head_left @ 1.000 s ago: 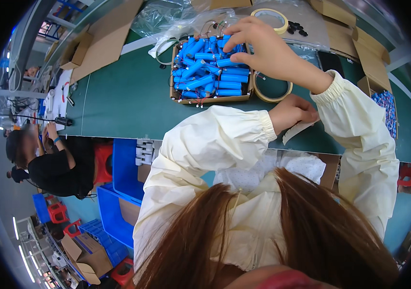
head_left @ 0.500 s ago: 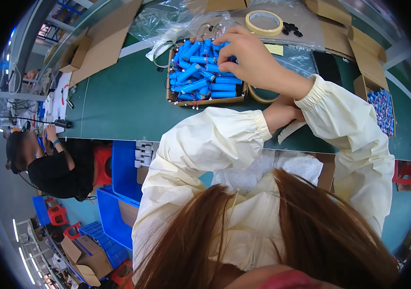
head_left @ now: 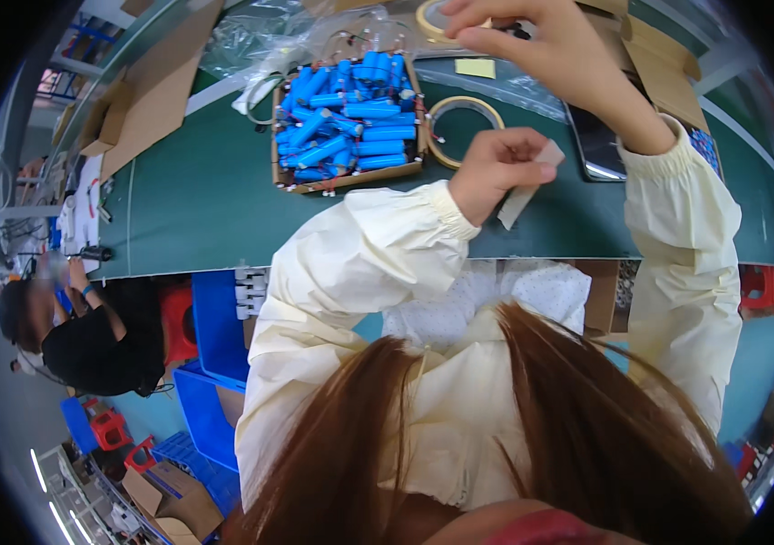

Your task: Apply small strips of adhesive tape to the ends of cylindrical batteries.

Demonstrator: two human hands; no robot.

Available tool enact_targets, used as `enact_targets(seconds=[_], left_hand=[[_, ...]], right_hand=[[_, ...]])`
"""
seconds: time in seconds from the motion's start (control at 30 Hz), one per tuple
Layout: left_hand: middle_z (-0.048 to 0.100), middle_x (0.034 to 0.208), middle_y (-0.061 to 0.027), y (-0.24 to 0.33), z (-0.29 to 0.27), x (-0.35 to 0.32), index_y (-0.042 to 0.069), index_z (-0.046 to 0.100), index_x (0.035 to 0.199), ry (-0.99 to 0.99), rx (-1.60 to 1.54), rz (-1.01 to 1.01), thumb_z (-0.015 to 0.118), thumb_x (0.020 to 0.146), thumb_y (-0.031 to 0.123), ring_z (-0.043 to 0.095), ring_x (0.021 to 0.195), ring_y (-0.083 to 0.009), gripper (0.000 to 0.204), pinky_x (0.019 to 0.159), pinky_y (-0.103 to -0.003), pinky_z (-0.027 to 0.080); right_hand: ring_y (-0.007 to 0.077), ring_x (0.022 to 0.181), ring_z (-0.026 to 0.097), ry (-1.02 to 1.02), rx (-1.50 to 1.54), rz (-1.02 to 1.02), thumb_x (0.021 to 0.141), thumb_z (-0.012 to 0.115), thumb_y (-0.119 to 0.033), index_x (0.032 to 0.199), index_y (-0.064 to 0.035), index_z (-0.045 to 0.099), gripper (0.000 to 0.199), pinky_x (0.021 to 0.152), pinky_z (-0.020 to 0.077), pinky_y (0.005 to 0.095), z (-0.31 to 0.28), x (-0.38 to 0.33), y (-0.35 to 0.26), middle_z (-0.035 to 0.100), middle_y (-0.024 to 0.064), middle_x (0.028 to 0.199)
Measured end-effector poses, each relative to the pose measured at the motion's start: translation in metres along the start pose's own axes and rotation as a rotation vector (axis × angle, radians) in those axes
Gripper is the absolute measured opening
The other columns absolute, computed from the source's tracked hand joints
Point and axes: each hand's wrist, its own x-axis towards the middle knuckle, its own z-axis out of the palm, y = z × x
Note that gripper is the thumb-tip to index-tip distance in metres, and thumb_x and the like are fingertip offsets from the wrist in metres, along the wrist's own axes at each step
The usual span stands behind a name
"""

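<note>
My left hand [head_left: 502, 173] is closed over the green table, pinching a short pale strip of tape [head_left: 521, 202] between thumb and fingers. The strip hangs slanting toward the table's near edge. Farther off and to the right, my right hand [head_left: 555, 41] is raised with fingers apart and nothing visible in it. It partly covers a pale yellow tape roll [head_left: 430, 25] at the back. A second tape roll [head_left: 493, 111] lies flat just beyond my left hand. To its left stands a cardboard box [head_left: 350, 185] full of blue cylindrical battery cells [head_left: 385, 133] with thin wires.
A black phone-like slab [head_left: 600, 150] lies right of my left hand. Beyond are a yellow paper note [head_left: 475, 68] and clear plastic bags [head_left: 255, 41]. Blue bins [head_left: 219, 331] stand below the table at left. A seated person in black [head_left: 101, 350] works at far left.
My right hand has moved up and right, away from the battery box. My left hand, partly covered before, now shows with the tape strip. The head view has shifted slightly.
</note>
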Motion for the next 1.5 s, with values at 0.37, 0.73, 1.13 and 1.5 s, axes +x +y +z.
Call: enact_targets(seconds=[0.37, 0.73, 1.13, 1.5], left_hand=[[0.055, 0.079, -0.0011, -0.002, 0.007, -0.003, 0.001, 0.056, 0.097, 0.019, 0.056, 0.068, 0.065, 0.074, 0.004, 0.049, 0.066, -0.0071, 0.025, 0.058, -0.019, 0.039], [0.058, 0.083, -0.0021, 0.002, 0.01, -0.003, 0.0, 0.059, 0.095, 0.051, 0.174, 0.081, 0.064, 0.074, 0.0, 0.053, 0.073, -0.0063, 0.022, 0.064, -0.019, 0.043], [0.061, 0.078, -0.0042, 0.003, 0.009, -0.005, -0.003, 0.062, 0.09, 0.121, 0.262, 0.017, 0.063, 0.078, 0.011, 0.054, 0.072, -0.0073, 0.018, 0.065, -0.019, 0.043], [0.061, 0.07, -0.0028, -0.001, 0.014, -0.004, -0.003, 0.064, 0.081, 0.124, 0.354, 0.074, 0.064, 0.077, 0.009, 0.051, 0.061, -0.0055, 0.013, 0.054, -0.018, 0.041]], right_hand=[[0.0077, 0.08, 0.052, 0.053, 0.225, 0.597, 0.081, 0.059, -0.008, 0.087, 0.0028, 0.063, 0.013, 0.068, 0.0407, 0.0194, -0.019, -0.125, 0.023, 0.059, 0.0046, 0.091], [0.0162, 0.085, 0.057, 0.171, -0.128, 0.318, 0.068, 0.065, -0.001, 0.084, 0.0004, 0.064, 0.015, 0.071, 0.0452, 0.0246, -0.002, -0.126, 0.018, 0.06, 0.0097, 0.099], [0.0224, 0.086, 0.057, 0.317, -0.295, 0.161, 0.065, 0.065, 0.003, 0.075, 0.0004, 0.062, 0.011, 0.074, 0.0457, 0.0279, 0.014, -0.132, 0.012, 0.06, 0.0115, 0.101], [0.018, 0.095, 0.051, 0.318, 0.125, 0.448, 0.074, 0.061, -0.001, 0.076, 0.003, 0.061, 0.005, 0.085, 0.0393, 0.0296, 0.012, -0.143, 0.009, 0.056, 0.0131, 0.108]])
